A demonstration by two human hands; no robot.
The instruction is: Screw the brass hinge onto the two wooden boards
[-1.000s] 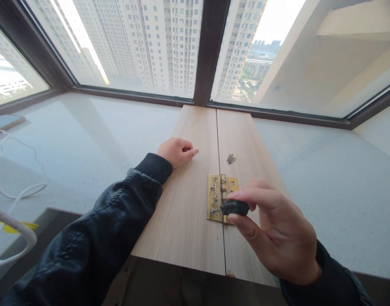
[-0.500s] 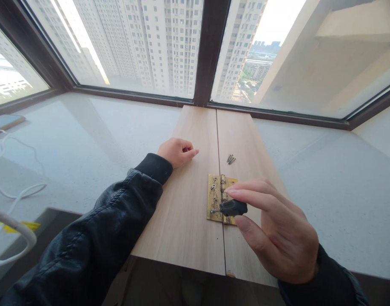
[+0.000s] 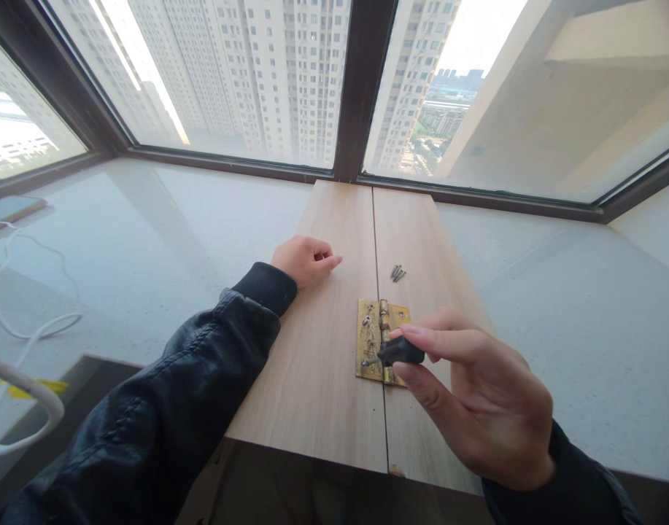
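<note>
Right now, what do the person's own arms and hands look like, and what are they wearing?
Both hands are bare, with no gloves, rings or watch in view. The left hand comes out of a black, creased, slightly shiny jacket sleeve, leather-like, that ends in a dark knit cuff. The right hand shows only a dark cuff at the wrist.

Two wooden boards [image 3: 323,350] lie side by side on my pale sill [image 3: 164,240]; a brass hinge [image 3: 370,339] spans their seam, loose screws [image 3: 397,273] just beyond.
</note>
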